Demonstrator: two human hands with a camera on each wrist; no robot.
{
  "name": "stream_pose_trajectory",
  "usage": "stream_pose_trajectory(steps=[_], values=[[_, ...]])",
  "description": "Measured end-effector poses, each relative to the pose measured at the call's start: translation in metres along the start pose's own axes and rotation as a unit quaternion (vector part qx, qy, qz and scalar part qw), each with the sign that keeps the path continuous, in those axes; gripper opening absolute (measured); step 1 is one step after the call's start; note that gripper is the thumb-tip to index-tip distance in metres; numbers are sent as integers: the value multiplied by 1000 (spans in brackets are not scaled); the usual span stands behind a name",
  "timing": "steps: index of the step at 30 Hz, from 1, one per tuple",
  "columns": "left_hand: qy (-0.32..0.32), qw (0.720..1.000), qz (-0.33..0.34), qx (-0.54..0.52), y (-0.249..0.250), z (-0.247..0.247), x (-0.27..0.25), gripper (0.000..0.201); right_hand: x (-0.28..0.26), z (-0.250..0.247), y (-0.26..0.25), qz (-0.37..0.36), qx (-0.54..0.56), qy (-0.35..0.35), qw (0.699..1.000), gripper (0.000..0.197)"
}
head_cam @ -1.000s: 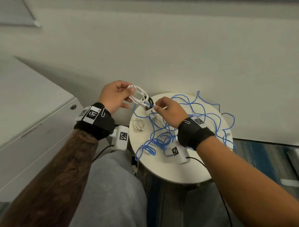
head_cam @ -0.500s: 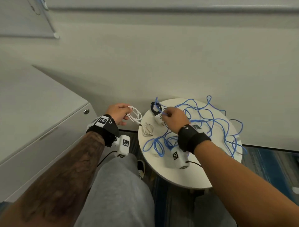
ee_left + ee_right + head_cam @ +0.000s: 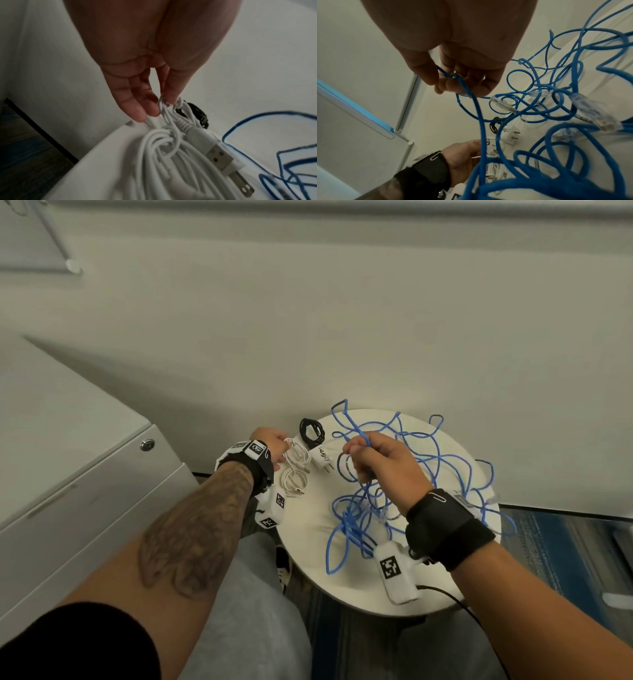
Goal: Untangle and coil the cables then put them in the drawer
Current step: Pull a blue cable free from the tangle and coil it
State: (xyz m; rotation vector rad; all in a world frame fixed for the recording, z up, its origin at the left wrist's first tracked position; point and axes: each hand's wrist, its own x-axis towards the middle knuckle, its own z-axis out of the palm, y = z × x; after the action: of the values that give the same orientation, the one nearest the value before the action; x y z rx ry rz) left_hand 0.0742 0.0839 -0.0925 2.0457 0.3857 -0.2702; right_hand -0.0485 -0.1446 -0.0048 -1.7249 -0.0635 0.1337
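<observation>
Closest to cam, grey-trousered legs are sitting under both forearms, w/ a striped blue carpet showing to the R. Round white table is standing just past the knees, against the wall.

R hand is hovering above the table's middle, fingers curled, thumb + fingertips pinching a strand of the blue cable. R wrist view is confirming it: strand is passing between thumb and fingers, then dropping down into the heap. Blue cable is sprawling tangled over most of the tabletop, loops hanging past the far R rim, several clear plug ends dangling in the knot.

L hand is sitting at the table's L rim, fingertips pinching the top of a coiled white USB cable. L wrist view: fingers are nipping the loops, coil is resting on the tabletop, USB-A plug lying exposed beside it. Grip is narrow, not a full fist.

2nd white coil is lying flat just nearer than that one, untouched. White plug adapter is lying btwn the white coils and R hand, prongs pointing toward the table's middle. Black coiled cable is lying at the far L rim, next to the wall.

L of the table, white cabinet is standing w/ drawer fronts closed, round lock at the top corner. No cable is in a drawer yet.
</observation>
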Motion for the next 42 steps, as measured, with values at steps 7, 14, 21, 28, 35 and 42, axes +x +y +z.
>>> stream_pose_trajectory(steps=[7,14,21,28,35,42], values=[[3,995,37,87,19,-5,0,14,-2,-6,-4,20,33,-56,998,32],[-172,969,128,-123,61,14,-115,17,-3,-14,-26,7,17,-50,999,34],[-226,950,112,-185,33,42,-154,38,-11,-16,-61,-18,-15,-78,997,31],[-148,967,178,-105,22,58,-159,33,-19,-25,-94,-67,-82,-50,993,25],[-119,963,131,-202,26,58,-166,34,-26,-42,-57,-26,-269,-6,963,57],[-152,959,97,-220,33,57,-172,20,-46,-43,-8,64,-222,0,973,9]])
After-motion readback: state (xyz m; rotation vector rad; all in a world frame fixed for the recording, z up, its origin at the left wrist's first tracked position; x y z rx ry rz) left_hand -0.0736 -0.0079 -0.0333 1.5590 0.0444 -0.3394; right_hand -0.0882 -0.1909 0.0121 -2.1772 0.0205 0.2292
